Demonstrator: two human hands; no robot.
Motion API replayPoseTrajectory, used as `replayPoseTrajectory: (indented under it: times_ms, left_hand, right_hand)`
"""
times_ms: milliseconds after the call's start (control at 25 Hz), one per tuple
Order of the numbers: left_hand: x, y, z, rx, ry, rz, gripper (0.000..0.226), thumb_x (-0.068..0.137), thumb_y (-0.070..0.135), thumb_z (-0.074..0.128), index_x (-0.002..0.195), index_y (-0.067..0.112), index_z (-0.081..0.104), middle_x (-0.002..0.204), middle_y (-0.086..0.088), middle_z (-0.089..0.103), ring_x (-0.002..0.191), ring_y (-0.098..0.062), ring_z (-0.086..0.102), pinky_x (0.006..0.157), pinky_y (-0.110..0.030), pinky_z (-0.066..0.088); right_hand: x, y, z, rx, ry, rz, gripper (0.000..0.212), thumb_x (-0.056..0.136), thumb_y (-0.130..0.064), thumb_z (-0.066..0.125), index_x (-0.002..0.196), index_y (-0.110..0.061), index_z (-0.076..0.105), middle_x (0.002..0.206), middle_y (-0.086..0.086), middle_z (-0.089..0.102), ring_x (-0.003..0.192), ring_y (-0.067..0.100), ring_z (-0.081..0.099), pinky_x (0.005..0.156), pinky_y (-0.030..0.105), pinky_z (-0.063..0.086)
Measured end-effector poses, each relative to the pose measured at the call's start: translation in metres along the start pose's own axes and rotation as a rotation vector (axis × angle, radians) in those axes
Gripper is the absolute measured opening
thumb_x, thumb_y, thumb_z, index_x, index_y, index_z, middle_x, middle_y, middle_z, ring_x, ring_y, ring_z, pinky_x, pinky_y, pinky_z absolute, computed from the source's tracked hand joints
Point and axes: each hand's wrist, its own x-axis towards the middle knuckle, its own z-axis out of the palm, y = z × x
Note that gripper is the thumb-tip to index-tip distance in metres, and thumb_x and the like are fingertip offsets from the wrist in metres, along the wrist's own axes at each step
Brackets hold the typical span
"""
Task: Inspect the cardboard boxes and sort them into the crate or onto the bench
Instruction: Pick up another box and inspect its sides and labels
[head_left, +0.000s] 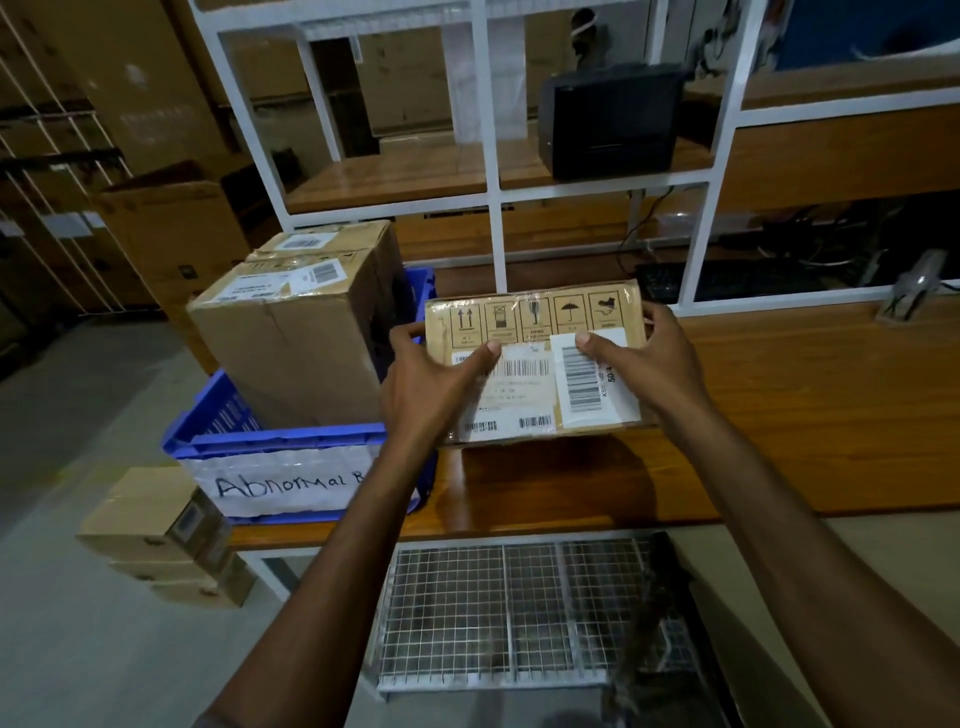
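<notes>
A flat cardboard box (535, 317) with handling symbols and barcode labels is held above the wooden bench (805, 415), its labelled face turned toward me. My left hand (431, 384) grips its left edge, thumb on the front label. My right hand (644, 358) grips the right edge, thumb on the white barcode sticker. To the left, a blue crate (280, 441) with a taped paper label reading "Abnormal B…" stands on the bench end. A large taped cardboard box (296, 332) stands inside the crate.
A stack of small cardboard boxes (161, 535) sits on the floor left of the bench. A white shelf frame (493, 192) rises behind the bench, with a dark printer (613, 119) on it. A wire mesh rack (519, 608) lies under the bench. Large cartons (171, 239) stand at left.
</notes>
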Motion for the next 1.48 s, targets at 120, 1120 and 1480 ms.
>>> replayPoseTrajectory:
  times_ms: [120, 1120, 1480]
  left_hand:
    - [0.008, 0.003, -0.009, -0.008, -0.125, 0.016, 0.105, 0.058, 0.073, 0.088, 0.138, 0.027, 0.038, 0.129, 0.009, 0.066, 0.116, -0.017, 0.067, 0.099, -0.051, 0.058]
    - [0.030, 0.004, -0.020, 0.051, -0.306, 0.155, 0.074, 0.085, 0.052, 0.082, 0.148, 0.025, 0.054, 0.151, 0.012, 0.041, 0.128, -0.004, 0.040, 0.079, -0.013, 0.042]
    - [0.013, -0.022, -0.008, 0.011, -0.064, 0.207, 0.077, 0.073, 0.060, 0.087, 0.136, 0.029, 0.056, 0.151, 0.006, 0.053, 0.132, 0.018, 0.041, 0.102, -0.017, 0.048]
  right_hand:
    - [0.002, -0.003, -0.008, 0.043, -0.109, -0.019, 0.103, 0.066, -0.029, 0.097, 0.150, -0.027, 0.036, 0.135, -0.008, 0.057, 0.120, 0.017, 0.056, 0.101, 0.041, 0.051]
    - [0.023, -0.028, 0.008, 0.049, -0.259, 0.024, 0.084, 0.079, -0.024, 0.089, 0.149, -0.027, 0.044, 0.134, -0.008, 0.048, 0.118, 0.013, 0.050, 0.082, 0.027, 0.046]
    - [0.002, 0.007, 0.016, 0.035, -0.126, -0.163, 0.095, 0.067, -0.065, 0.084, 0.146, -0.033, 0.042, 0.132, -0.021, 0.048, 0.128, 0.010, 0.048, 0.099, 0.039, 0.054]
